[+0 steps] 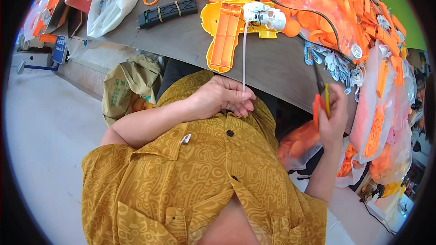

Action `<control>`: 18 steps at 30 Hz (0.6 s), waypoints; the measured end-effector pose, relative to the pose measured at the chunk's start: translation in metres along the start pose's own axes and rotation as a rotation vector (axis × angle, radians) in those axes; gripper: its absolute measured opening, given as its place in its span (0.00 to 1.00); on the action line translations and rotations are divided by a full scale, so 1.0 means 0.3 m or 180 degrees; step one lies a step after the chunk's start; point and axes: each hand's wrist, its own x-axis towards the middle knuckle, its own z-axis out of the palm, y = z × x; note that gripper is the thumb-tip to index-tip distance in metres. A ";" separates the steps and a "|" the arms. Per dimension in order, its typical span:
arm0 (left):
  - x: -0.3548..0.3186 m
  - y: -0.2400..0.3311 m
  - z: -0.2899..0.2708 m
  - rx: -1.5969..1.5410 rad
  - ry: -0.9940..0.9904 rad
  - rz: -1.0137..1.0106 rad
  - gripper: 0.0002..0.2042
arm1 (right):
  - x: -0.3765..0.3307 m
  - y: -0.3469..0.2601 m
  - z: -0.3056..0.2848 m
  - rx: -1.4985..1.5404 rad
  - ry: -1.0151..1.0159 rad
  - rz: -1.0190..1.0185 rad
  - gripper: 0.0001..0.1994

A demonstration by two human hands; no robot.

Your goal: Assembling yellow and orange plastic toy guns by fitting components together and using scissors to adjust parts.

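A: From my distant seat I look down through the head camera. What is the largest thing?

B: I see the grey-brown table (pixel 181 43). At its right side there is a long clear bag (pixel 361 124) with orange plastic parts. At the left, below the near edge, I see a tan woven sack (pixel 119 95).

A: And on the table?

B: Near the middle lies a yellow-and-orange toy blaster shell (pixel 222 41), with the grip toward the person. Left of it are a white plastic bag (pixel 109 16) and a long black plastic part (pixel 168 12) with 2 bands around it. Right of it I find blue-and-white gloves (pixel 334 68).

A: How are the 2 hands?

B: The left hand (pixel 234 97) is narrow, above the lap, with thumb and fingers closed on a thin tube (pixel 245 56). The right hand (pixel 335 111) holds a cutting tool (pixel 321 102) with red and yellow handles, well apart from the tube. It is blurred, so I cannot tell whether its blades are spread.

A: Where does the tube go?

B: It is whitish. It runs from the white mechanism (pixel 265 16) at the upper part of the shell, across the near table edge, down to the left fingertips.
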 end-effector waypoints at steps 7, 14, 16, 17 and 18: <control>-0.015 0.022 0.001 -0.0155 -0.0198 -0.0118 0.13 | -0.099 -0.141 0.112 0.1699 -0.2127 0.0890 0.38; -0.002 0.022 -0.003 -0.0203 -0.0334 -0.0188 0.17 | -0.109 -0.121 0.265 0.1758 -0.1886 0.0424 0.35; 0.001 0.021 -0.005 -0.0171 -0.0304 -0.0210 0.17 | -0.103 -0.129 0.269 0.1713 -0.1853 0.0647 0.31; 0.003 0.023 -0.006 -0.0168 -0.0306 -0.0210 0.17 | -0.101 -0.131 0.274 0.1713 -0.1849 0.0646 0.31; 0.003 0.020 -0.006 -0.0179 -0.0302 -0.0213 0.16 | -0.103 -0.132 0.278 0.1714 -0.1791 0.0651 0.29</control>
